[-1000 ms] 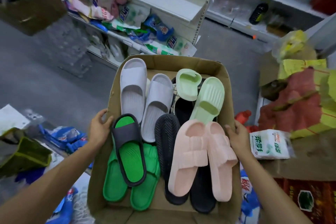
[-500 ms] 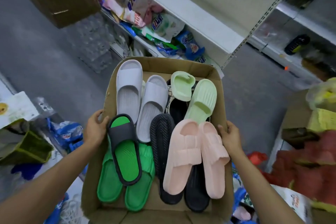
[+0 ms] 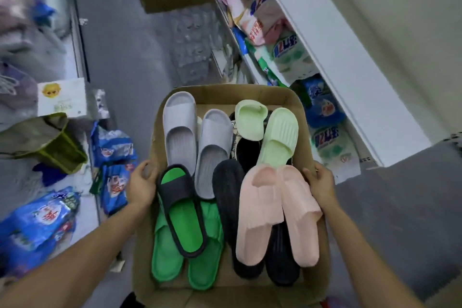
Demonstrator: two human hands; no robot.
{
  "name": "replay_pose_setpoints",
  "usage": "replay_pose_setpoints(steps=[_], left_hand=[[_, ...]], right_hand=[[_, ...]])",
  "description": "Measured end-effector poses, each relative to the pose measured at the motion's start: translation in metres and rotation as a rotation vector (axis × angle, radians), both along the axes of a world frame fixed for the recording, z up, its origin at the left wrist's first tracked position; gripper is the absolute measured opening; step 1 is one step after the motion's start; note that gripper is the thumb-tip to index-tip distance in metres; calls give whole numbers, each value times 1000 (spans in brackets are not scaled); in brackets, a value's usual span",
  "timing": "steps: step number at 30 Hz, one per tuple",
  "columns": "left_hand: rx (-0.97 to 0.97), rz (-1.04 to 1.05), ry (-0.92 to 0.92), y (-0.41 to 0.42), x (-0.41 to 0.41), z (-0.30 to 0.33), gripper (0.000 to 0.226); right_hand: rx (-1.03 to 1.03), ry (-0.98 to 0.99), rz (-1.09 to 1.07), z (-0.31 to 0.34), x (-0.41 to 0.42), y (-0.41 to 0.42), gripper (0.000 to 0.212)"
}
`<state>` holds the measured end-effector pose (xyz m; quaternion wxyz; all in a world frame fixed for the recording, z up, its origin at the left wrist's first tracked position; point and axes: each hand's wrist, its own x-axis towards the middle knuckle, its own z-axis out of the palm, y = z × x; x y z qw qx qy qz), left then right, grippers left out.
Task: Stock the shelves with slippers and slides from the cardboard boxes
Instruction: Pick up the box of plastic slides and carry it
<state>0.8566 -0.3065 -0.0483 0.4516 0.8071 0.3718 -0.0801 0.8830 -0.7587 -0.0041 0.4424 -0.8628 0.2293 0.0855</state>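
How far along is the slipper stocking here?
Done: no slippers visibly shelved; the white shelf beside the aisle shows only packaged goods.
In hand: the left hand and right hand grip opposite sides of the cardboard box, which is held up.
Left: everything. The grey slides, light green slides, pink slides, green slides and black slides all lie in the box.

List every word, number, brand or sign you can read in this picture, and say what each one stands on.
None can be read with certainty.
Packs on the white shelf: large blue print, too blurred.
Blue bags on the floor: red and white characters, too blurred.
White card: yellow cartoon picture, small print unreadable.
Slippers and cardboard box: no text visible.
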Motion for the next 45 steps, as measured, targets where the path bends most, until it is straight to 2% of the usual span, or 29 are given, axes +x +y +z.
replay_pose_setpoints(steps=[5, 9, 13, 16, 19, 23, 27, 30, 34, 39, 45], left_hand=[[59, 164, 23, -73, 11, -20, 35], [50, 282, 44, -114, 26, -54, 40], [13, 343, 73, -130, 47, -83, 42], [42, 362, 93, -130, 53, -99, 43], [33, 346, 106, -128, 50, -99, 48], [9, 284, 128, -127, 52, -87, 47], [104, 183, 127, -113, 54, -64, 37], [154, 142, 14, -99, 61, -36, 40], [231, -62, -140, -88, 78, 4, 37], [83, -328, -334, -85, 106, 62, 30], [-102, -556, -570, -66, 140, 134, 33]], right_hand=[[18, 74, 189, -33, 103, -42, 14], [-6, 59, 237, -66, 163, -63, 14], [-26, 79, 267, -103, 191, -70, 12], [14, 107, 193, -124, 196, -72, 16], [30, 102, 201, -131, 197, -77, 9], [32, 125, 193, -120, 195, -73, 14], [-48, 102, 151, -98, 194, -65, 30], [-47, 29, 76, -73, 195, -58, 33], [-89, -61, 213, -29, 184, -37, 37], [-51, -181, 374, 29, 164, 19, 32], [-23, -333, 420, 103, 138, 106, 29]])
